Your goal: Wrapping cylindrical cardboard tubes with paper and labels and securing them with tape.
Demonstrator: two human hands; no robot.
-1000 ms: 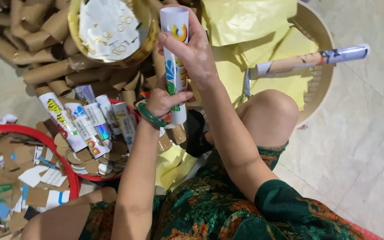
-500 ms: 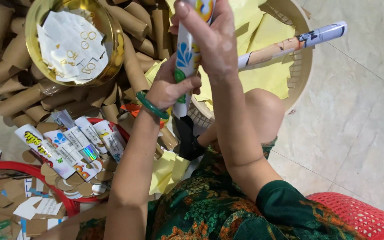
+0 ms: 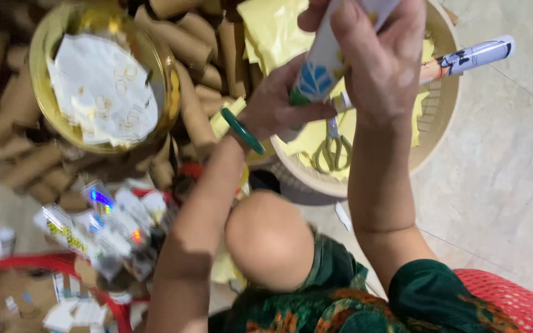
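— Head view: what do your hands hold?
— Your right hand [image 3: 380, 68] and left hand [image 3: 279, 111] both close their grip around a glossy printed paper tube [image 3: 325, 58], above the beige plastic basket [image 3: 439, 123] of yellow sheets [image 3: 272, 24].

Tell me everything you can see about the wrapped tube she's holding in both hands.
The tube is a slim cylinder in glossy white wrapping with a blue leaf-like print and a green band near its lower end. It is tilted, its top cut off by the frame edge. The left hand grips its lower part; the right hand closes over its upper part. It is held above the pale basket of yellow paper. The core under the wrapping is hidden.
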